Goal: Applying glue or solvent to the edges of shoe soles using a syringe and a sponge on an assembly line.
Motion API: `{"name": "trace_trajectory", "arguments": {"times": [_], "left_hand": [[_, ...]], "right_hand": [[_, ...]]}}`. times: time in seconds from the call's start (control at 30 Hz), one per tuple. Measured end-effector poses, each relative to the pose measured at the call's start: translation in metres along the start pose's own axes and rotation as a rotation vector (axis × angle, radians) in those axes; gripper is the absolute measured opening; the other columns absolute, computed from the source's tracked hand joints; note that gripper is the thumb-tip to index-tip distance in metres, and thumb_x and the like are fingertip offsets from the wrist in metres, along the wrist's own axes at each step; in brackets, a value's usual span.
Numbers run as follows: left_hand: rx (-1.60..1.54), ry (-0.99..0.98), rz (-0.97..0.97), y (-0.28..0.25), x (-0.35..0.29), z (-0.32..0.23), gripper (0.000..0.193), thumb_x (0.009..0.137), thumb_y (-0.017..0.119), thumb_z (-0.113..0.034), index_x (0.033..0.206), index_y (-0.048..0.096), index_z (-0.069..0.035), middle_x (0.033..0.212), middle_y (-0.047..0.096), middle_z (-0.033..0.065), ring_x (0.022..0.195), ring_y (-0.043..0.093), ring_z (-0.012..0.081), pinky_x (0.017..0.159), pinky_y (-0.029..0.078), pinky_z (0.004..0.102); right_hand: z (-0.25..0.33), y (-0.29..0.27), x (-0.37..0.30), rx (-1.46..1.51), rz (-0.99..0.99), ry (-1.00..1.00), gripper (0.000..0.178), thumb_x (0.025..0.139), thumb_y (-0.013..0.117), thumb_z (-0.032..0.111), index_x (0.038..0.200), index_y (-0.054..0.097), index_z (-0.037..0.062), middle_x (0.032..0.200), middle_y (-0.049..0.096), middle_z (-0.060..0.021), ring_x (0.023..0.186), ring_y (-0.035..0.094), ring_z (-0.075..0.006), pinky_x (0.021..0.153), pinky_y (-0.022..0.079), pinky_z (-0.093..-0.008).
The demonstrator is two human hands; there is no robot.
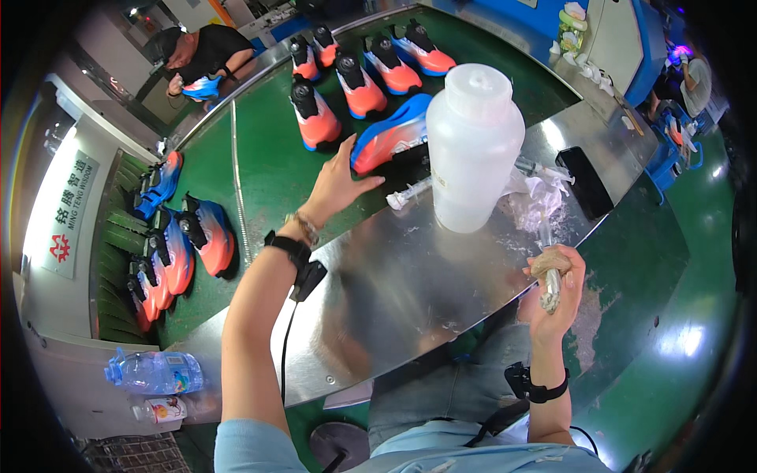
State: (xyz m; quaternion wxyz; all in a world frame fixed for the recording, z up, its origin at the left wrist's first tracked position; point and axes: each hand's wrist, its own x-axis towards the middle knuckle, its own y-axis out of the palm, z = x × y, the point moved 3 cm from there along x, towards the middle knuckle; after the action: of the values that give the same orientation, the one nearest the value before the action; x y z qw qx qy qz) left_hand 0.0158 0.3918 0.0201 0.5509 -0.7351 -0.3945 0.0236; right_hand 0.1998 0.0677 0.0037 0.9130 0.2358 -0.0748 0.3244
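A blue and coral running shoe [390,140] lies tilted on its side at the edge of the green belt. My left hand [337,188] is open beside its toe, thumb and fingers spread; whether a fingertip touches it I cannot tell. In my right hand [561,293], near the metal table's front edge, is a clear syringe-like tube [551,290] with tan material wrapped round it. Between the hands stands a large white plastic bottle [475,158]. Right of the bottle are crumpled white tissue [538,197] and a clear syringe [542,168].
Several shoes [359,83] stand farther back on the green belt [260,150], with more [206,236] at left. A black phone [584,183] lies on the metal table [378,307]. Water bottles [162,372] lie lower left. A person [217,59] handles a shoe at far left.
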Motion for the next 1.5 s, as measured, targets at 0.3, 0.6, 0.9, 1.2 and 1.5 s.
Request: {"name": "trace_trajectory", "arguments": {"times": [0.3,0.6,0.9,1.2,1.5], "left_hand": [[0.049,-0.208,0.055,-0.010,0.002,-0.002,0.058,0.074,0.068,-0.038,0.109,0.046,0.002,0.084,0.062,0.0229,0.078,0.062,0.0365,0.068,0.049,0.0396],[-0.826,-0.825,-0.125,-0.122,-0.179,-0.056,0.038,0.090,0.052,-0.023,0.116,0.049,0.004,0.106,0.059,0.0067,0.092,0.058,0.0121,0.080,0.047,0.0260],[-1.131,-1.306,-0.293,-0.127,-0.395,-0.159,0.039,0.089,0.051,-0.018,0.118,0.045,0.007,0.114,0.055,0.0127,0.101,0.057,0.0217,0.083,0.049,0.0351],[-0.521,-0.660,-0.480,-0.152,-0.280,-0.115,0.019,0.087,0.051,-0.010,0.100,0.055,0.004,0.091,0.059,0.0055,0.080,0.055,0.0101,0.072,0.045,0.0241],[-0.574,-0.122,-0.466,-0.124,-0.168,-0.155,0.045,0.073,0.067,-0.020,0.107,0.048,0.004,0.098,0.058,0.0134,0.090,0.055,0.0180,0.082,0.043,0.0296]], "right_hand": [[0.007,-0.014,0.001,0.005,-0.014,0.024,0.039,0.089,0.039,0.028,0.114,0.042,-0.0033,0.104,0.050,-0.0165,0.087,0.058,-0.0268,0.073,0.049,-0.0375],[0.005,-0.031,0.001,-0.036,0.014,-0.073,0.042,0.089,0.041,0.031,0.113,0.043,-0.0040,0.106,0.050,-0.0163,0.087,0.057,-0.0250,0.074,0.049,-0.0347],[-0.009,-0.024,0.000,-0.121,0.005,-0.034,0.036,0.091,0.038,0.026,0.112,0.045,-0.0029,0.101,0.051,-0.0136,0.086,0.057,-0.0226,0.076,0.048,-0.0339],[-0.011,-0.038,-0.001,-0.187,0.016,-0.046,0.033,0.091,0.037,0.021,0.113,0.046,-0.0024,0.095,0.055,-0.0129,0.085,0.057,-0.0207,0.076,0.048,-0.0347],[0.046,-0.029,0.003,-0.253,0.154,-0.192,0.028,0.089,0.041,0.016,0.107,0.052,-0.0021,0.100,0.052,-0.0127,0.090,0.055,-0.0203,0.079,0.045,-0.0329]]}}
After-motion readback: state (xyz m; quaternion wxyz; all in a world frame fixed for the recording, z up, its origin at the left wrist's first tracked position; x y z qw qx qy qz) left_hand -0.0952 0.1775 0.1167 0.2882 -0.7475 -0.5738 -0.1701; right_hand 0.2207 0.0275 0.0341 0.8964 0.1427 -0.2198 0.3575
